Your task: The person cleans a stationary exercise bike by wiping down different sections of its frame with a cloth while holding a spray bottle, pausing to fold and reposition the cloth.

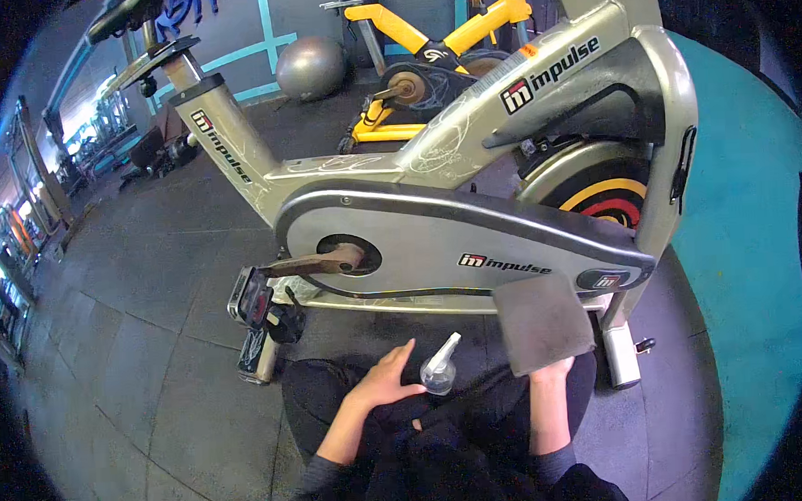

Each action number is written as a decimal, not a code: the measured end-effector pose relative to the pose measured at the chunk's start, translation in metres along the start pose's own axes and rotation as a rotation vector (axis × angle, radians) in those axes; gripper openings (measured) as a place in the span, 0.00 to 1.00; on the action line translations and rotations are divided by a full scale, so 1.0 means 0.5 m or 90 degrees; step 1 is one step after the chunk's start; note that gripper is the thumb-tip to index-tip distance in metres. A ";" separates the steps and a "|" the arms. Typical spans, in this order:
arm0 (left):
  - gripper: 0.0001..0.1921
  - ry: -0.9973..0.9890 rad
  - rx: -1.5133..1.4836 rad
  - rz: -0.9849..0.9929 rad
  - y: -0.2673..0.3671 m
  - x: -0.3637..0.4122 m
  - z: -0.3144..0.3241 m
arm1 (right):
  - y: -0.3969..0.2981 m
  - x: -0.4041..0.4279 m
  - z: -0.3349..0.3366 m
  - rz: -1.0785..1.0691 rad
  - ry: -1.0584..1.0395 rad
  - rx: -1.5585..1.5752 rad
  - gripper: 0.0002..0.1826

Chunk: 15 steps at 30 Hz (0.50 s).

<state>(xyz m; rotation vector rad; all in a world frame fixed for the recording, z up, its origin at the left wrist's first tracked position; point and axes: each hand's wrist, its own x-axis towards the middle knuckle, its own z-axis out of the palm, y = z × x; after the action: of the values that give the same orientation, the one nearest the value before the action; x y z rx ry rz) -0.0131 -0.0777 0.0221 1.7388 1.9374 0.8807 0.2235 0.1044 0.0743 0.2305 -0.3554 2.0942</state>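
In the head view my right hand holds a folded grey cloth, which covers most of the fingers. The cloth hangs in front of the lower chain guard of a silver Impulse spin bike; I cannot tell whether they touch. My left hand has its fingers spread, with the thumb close beside a small clear spray bottle with a white nozzle. The bottle stands upright between my crossed legs. White streaks mark the bike's frame above the guard.
A crank with a pedal juts out at the bike's left. The front foot rests on dark rubber tiles. Behind stand a yellow spin bike and a silver exercise ball. Teal flooring curves along the right.
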 end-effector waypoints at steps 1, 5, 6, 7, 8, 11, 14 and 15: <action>0.50 -0.003 -0.019 -0.014 0.010 0.014 0.026 | -0.024 -0.008 -0.006 -0.028 0.038 -0.053 0.27; 0.50 0.078 -0.080 0.088 0.005 0.076 0.081 | -0.081 -0.036 -0.034 -0.074 0.187 -0.033 0.28; 0.48 0.094 -0.116 0.126 0.011 0.092 0.090 | -0.093 -0.044 -0.041 -0.078 0.186 -0.047 0.28; 0.41 0.131 -0.164 0.147 0.027 0.102 0.095 | -0.105 -0.048 -0.045 -0.083 0.184 -0.060 0.29; 0.36 0.151 -0.163 0.151 0.029 0.113 0.109 | -0.115 -0.054 -0.045 -0.098 0.177 -0.063 0.29; 0.16 0.236 -0.213 0.150 0.030 0.126 0.135 | -0.097 -0.055 -0.025 -0.114 0.248 0.009 0.29; 0.16 0.265 -0.203 0.166 0.065 0.126 0.136 | -0.104 -0.056 -0.072 -0.131 0.211 -0.077 0.29; 0.15 0.282 -0.201 0.180 0.089 0.123 0.120 | -0.102 -0.052 -0.074 -0.142 0.202 -0.071 0.29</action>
<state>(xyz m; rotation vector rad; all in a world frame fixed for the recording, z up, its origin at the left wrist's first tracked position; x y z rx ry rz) 0.0497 -0.0047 0.0161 1.7529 1.6867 1.6955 0.2798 0.1216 0.0396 -0.1228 -0.2419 1.8468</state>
